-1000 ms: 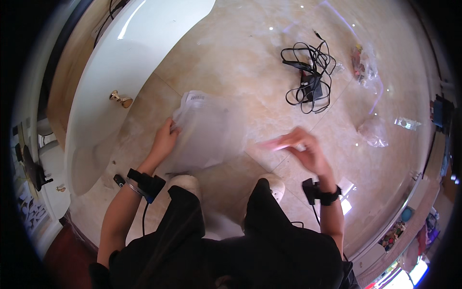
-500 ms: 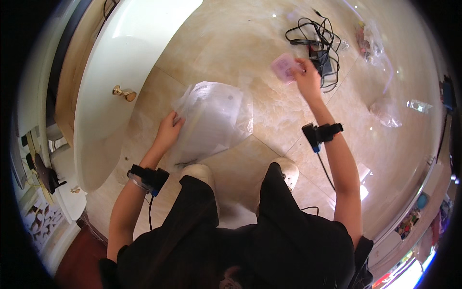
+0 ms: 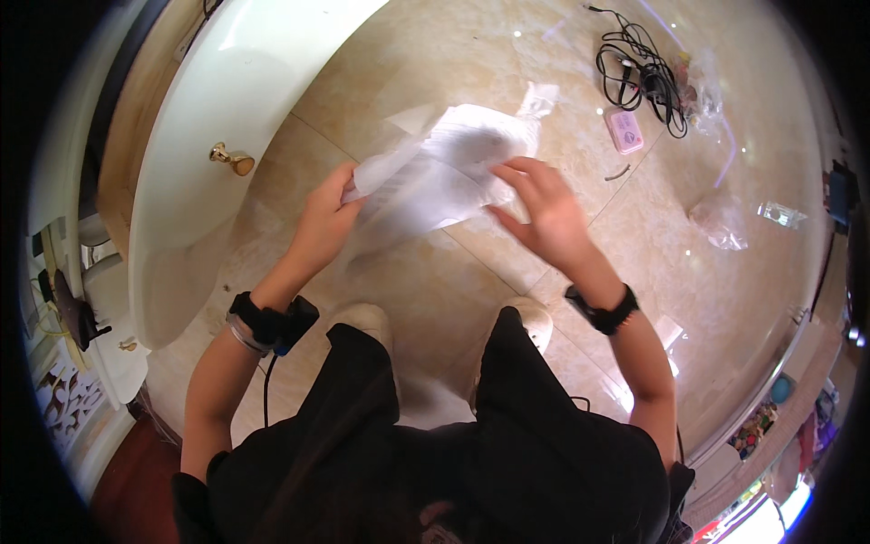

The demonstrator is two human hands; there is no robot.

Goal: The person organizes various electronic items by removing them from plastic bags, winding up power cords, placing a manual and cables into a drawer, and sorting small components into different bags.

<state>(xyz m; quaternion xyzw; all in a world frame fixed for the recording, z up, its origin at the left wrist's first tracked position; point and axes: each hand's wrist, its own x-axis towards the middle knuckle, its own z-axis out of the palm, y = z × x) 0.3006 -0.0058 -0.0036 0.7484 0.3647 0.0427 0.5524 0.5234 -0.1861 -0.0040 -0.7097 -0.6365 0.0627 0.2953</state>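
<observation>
A translucent white plastic bag (image 3: 435, 168), crumpled and partly blurred by motion, hangs over the floor in front of me. My left hand (image 3: 328, 218) pinches its left edge between thumb and fingers. At the bag's right side, my right hand (image 3: 544, 213) has thumb and fingers apart, the fingertips close to the plastic; whether they touch it I cannot tell. Beyond that hand a small pink flat case (image 3: 625, 131) lies on the floor. A short dark strip (image 3: 617, 172) rests just below the case.
A tangled black cable with an adapter (image 3: 648, 77) lies at the far right, beside clear plastic wrapping (image 3: 707, 95). Another clear crumpled bag (image 3: 720, 222) sits nearer. A white drawer front with a gold knob (image 3: 232, 160) stands on the left. My shoes (image 3: 364, 325) are below.
My right hand has let go of the pink case, now on the floor by the cable, and come to the bag. My left hand has lifted the bag, which is folded and bunched.
</observation>
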